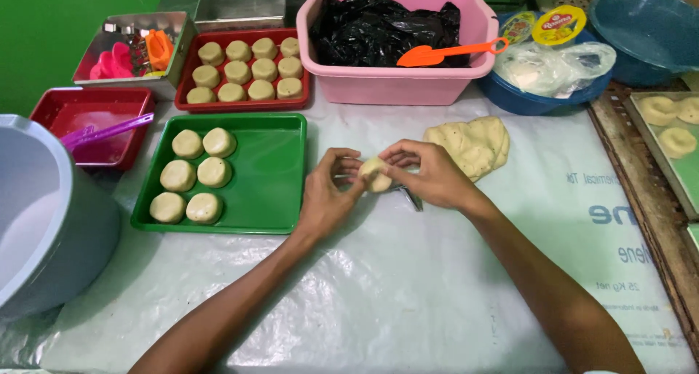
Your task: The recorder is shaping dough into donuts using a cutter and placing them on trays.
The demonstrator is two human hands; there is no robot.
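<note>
Both hands meet over the middle of the plastic-covered table (437,294). My left hand (329,192) and my right hand (428,174) pinch a small ball of pale dough (376,176) between their fingertips. A larger lump of the same dough (473,145) lies just right of my right hand. To the left stands a green tray (273,170) holding several flattened dough rounds (196,174). Behind it a red tray (244,106) is filled with several more rounds. A metal tool (412,197) lies partly hidden under my right hand.
A pink tub (397,83) with a black bag and an orange scoop (444,52) stands at the back. Blue bowls (641,32) sit back right, a grey bucket (44,221) at left, a red container (91,126) with a purple utensil, and a tray of ring-shaped dough (673,126) at right.
</note>
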